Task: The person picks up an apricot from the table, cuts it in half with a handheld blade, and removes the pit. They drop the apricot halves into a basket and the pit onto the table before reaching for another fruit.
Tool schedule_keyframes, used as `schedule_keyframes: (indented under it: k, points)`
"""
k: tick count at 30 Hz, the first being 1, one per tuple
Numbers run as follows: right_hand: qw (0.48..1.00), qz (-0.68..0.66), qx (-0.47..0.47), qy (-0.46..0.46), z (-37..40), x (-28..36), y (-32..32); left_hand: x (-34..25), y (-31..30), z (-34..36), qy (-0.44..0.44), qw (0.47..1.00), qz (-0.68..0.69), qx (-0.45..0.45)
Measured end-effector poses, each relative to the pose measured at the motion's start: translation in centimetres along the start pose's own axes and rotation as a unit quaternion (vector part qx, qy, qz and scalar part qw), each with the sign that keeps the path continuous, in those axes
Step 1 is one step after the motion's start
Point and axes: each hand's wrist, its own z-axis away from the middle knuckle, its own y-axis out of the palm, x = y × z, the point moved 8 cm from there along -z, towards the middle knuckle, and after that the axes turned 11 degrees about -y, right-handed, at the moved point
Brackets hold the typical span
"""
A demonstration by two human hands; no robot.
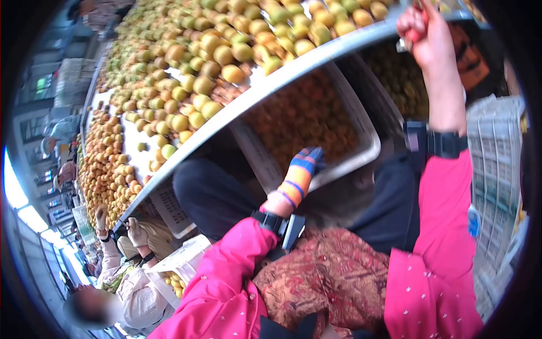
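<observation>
My left hand (300, 176), in an orange and blue striped glove, is over the near edge of a white crate (370, 148) below the table rim. Its fingers are smeared, and I cannot make out whether they hold anything. My bare right hand (420, 31) is raised at the upper right beside the table's rim, its fingers wrapped round a small red object (416, 33). A bit of metal shows by its fingers. Small orange-brown pieces (305, 116) fill the crate. Round yellow-green fruits (223, 55) cover the table above it.
The table's pale rim (248, 99) runs diagonally across the view. A grey plastic crate (494, 141) stands at the right. At the lower left a co-worker (141, 288) with gloved hands sits beside a white crate (192, 254) holding yellow fruit. Other people are farther back.
</observation>
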Motion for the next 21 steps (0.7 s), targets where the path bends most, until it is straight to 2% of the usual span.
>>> schedule_keyframes:
  k: [1, 2, 3, 6, 7, 8, 9, 10, 11, 13, 15, 17, 18, 21]
  points:
    - [0.988, 0.037, -0.146, -0.016, 1.0, 0.0, 1.5, -2.5, -0.9, 3.1, 0.021, 0.996, -0.037, -0.077]
    - [0.996, 0.004, -0.094, -0.005, 1.0, -0.7, 2.4, -4.4, -1.4, 4.8, 0.061, 0.996, 0.006, -0.069]
    - [0.995, 0.004, -0.097, 0.007, 0.7, -1.2, 1.7, -6.1, -2.0, 6.4, 0.094, 0.993, 0.049, -0.057]
    - [0.988, 0.084, -0.129, -0.004, 1.3, -2.0, 3.4, -13.6, -2.4, 13.9, 0.311, 0.948, -0.040, -0.063]
    - [0.986, 0.102, -0.132, -0.008, 1.4, -2.3, 3.9, -16.3, -2.5, 16.8, 0.369, 0.916, -0.118, -0.105]
    - [0.983, 0.123, -0.133, -0.025, 1.3, -2.4, 4.3, -18.2, -3.8, 18.3, 0.390, 0.887, -0.188, -0.162]
    - [0.978, 0.139, -0.147, -0.039, 1.4, -2.5, 4.9, -20.0, -5.4, 20.0, 0.415, 0.856, -0.196, -0.238]
    - [0.977, 0.150, -0.144, -0.037, 1.3, -2.6, 5.0, -21.6, -6.6, 21.0, 0.419, 0.871, -0.115, -0.231]
    - [0.976, 0.160, -0.140, -0.036, 1.2, -2.8, 5.2, -23.2, -9.1, 20.7, 0.452, 0.857, -0.086, -0.230]
    - [0.967, 0.186, -0.168, -0.051, 1.2, -3.2, 5.4, -25.9, -11.9, 20.2, 0.456, 0.866, 0.017, -0.207]
    - [0.966, 0.192, -0.165, -0.048, 0.9, -4.0, 5.9, -29.0, -13.2, 19.1, 0.444, 0.863, -0.057, -0.237]
    - [0.966, 0.194, -0.169, -0.039, 0.7, -4.9, 6.3, -31.4, -13.5, 16.7, 0.385, 0.887, -0.067, -0.245]
    - [0.970, 0.183, -0.157, -0.037, 0.3, -5.5, 5.8, -33.1, -14.7, 14.9, 0.434, 0.853, -0.108, -0.269]
    - [0.963, 0.214, -0.162, -0.027, 0.5, -6.2, 6.8, -35.8, -13.6, 12.4, 0.491, 0.784, -0.201, -0.322]
